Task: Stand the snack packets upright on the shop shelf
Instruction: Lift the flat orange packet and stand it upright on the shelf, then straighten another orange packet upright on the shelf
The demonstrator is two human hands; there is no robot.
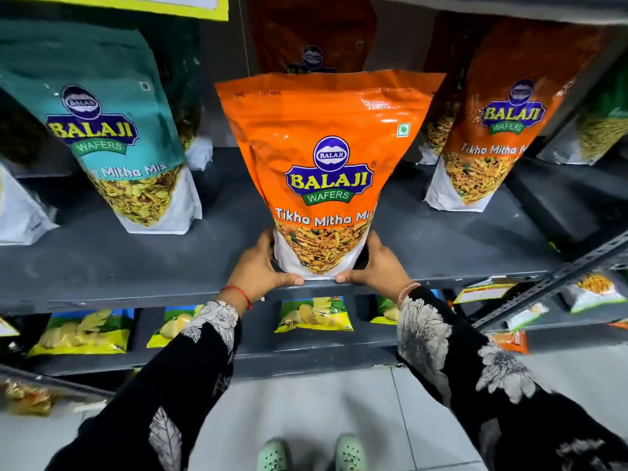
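A glossy orange "Balaji Wafers Tikha Mitha Mix" pouch (323,171) is clamped upright at its base by left hand (260,266) and right hand (377,266) on the grey metal shelf (136,266).

The dark grey metal shelf (102,260) carried large snack pouches standing upright. An orange packet (326,171) stood at the front edge in the middle, its base on the shelf lip. A teal packet (112,130) stood to the left, an orange packet on the right (489,130), and a further orange packet at the back (312,39). The lower shelf (306,358) held small yellow-green packets (314,314) lying flat in a row.
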